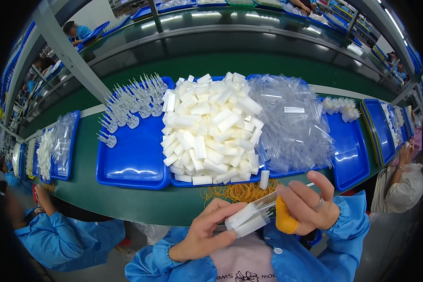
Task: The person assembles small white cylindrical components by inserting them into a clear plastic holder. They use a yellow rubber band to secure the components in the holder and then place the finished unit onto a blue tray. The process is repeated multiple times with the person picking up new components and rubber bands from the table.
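My left hand [210, 231] is closed around a small bundle of white blocks in clear plastic [249, 220], held low in front of my chest. A yellow finger cover [285, 217] sits on the thumb of my right hand [310, 207]. Its fingers are bent in toward the bundle's far end, where a thin clear piece [268, 199] runs between the hands; what they grip is partly hidden. Just beyond both hands lies a heap of yellow rubber bands [235, 192], with one loose white block [264, 179] standing beside it.
On the green table [131, 202], a blue tray [131, 164] holds pale stemmed parts [141, 101]. A heap of white blocks [211, 127] and a pile of clear plastic sleeves [291, 122] follow rightward. Another blue tray [350, 160] holds white pieces [343, 108]. Co-workers sit at both sides.
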A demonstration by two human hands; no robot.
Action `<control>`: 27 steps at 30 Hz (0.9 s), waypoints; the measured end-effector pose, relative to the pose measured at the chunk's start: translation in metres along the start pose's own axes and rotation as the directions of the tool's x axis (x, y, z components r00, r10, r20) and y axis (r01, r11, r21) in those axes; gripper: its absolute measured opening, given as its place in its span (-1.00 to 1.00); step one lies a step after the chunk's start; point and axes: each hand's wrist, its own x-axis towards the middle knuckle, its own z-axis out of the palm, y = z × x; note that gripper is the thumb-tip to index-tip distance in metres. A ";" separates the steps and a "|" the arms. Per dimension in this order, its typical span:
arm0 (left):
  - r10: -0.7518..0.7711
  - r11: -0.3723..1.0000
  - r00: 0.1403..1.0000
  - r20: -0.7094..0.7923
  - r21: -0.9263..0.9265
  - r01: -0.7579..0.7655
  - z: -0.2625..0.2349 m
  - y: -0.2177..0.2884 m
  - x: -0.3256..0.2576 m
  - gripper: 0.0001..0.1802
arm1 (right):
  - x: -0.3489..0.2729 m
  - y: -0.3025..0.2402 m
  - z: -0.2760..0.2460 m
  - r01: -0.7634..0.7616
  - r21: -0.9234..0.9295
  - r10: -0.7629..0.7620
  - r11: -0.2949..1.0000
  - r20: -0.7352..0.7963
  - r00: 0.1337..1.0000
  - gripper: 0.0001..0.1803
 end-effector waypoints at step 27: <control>0.551 0.415 0.834 0.041 0.853 -0.316 0.004 -0.008 -0.016 -0.50 | -0.003 -0.042 0.018 -0.226 0.857 0.693 -0.464 0.510 0.510 -0.63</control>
